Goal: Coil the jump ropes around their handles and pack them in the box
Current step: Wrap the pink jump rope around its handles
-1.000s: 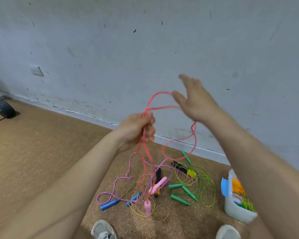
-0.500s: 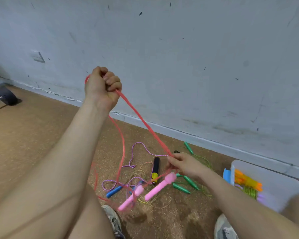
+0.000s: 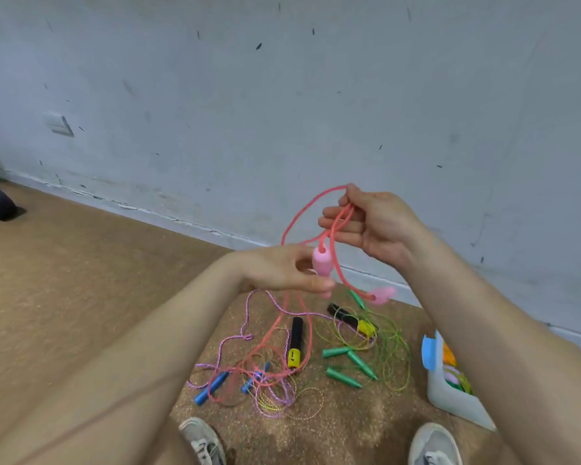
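1. Left grip [image 3: 282, 268]: thumb and fingers are closed round a pale pink plastic handle [image 3: 322, 267], which is held roughly upright with its cord end up.
2. Right grip [image 3: 378, 226]: it sits just above and to the right of the left one. The thumb pinches several strands of coral-pink jump rope cord [image 3: 296, 214] against partly curled fingers.
3. One loop of that cord arcs from the right thumb out to the left and down behind the left grip.
4. The matching second pink handle [image 3: 383, 294] dangles on its cord below the right grip, clear of the floor.
5. More strands of the cord drop from the left grip to the brown cork-like floor [image 3: 81, 297] and lie there in loose loops.
6. On the floor beneath, tangled together:
   - two blue handles [image 3: 212, 387] on a purple braided rope [image 3: 245, 333]
   - two black-and-yellow handles [image 3: 296, 342]
   - four green tapered handles [image 3: 361, 364] with thin green cord [image 3: 394, 350]
7. The white plastic box with a blue latch [image 3: 450, 397] stands on the floor at the right, partly hidden by the right forearm. Orange, purple and green items show inside it.
8. Two grey shoes [image 3: 203, 441] are at the bottom edge.
9. A scuffed pale wall [image 3: 282, 95] stands behind, with a socket plate [image 3: 59, 124] at the left.
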